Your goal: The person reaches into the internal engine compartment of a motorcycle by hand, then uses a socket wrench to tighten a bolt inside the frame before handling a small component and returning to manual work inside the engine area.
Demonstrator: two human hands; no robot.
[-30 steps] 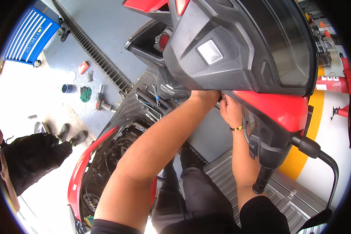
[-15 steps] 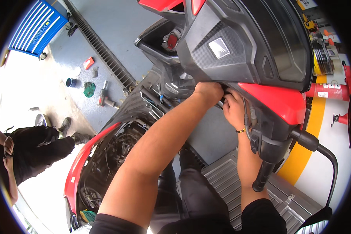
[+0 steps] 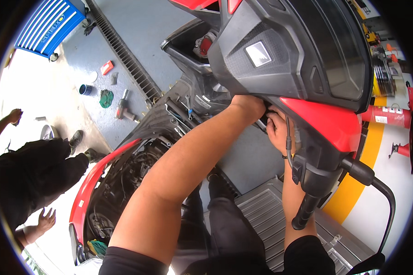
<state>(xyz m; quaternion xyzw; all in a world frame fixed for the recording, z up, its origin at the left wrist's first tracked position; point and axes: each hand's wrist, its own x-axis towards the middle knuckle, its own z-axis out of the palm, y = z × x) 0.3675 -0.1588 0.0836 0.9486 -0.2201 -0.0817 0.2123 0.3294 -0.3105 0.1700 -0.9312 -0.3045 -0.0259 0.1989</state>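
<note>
A red and black scooter fills the view; its dark front cover (image 3: 243,64) carries a silver badge. My left hand (image 3: 248,106) reaches in under the lower edge of this cover, and its fingers are hidden there. Close beside it is my right hand (image 3: 277,130), its fingers bent and closed at the same gap under the red side panel (image 3: 326,121). What the right fingers hold, if anything, is hidden. A cable (image 3: 288,142) runs down past the right hand. The handlebar grip (image 3: 306,211) hangs over my right forearm.
Wrenches (image 3: 189,108) lie on the scooter's footboard. An impact wrench (image 3: 124,109), a green cloth (image 3: 106,98) and a blue can (image 3: 85,90) are on the floor. Another person in black trousers (image 3: 41,174) stands at left. A mirror stalk (image 3: 392,206) juts out at right.
Both my hands stay at the gap under the cover, with the right shifting slightly. At left the other person's hands have moved apart.
</note>
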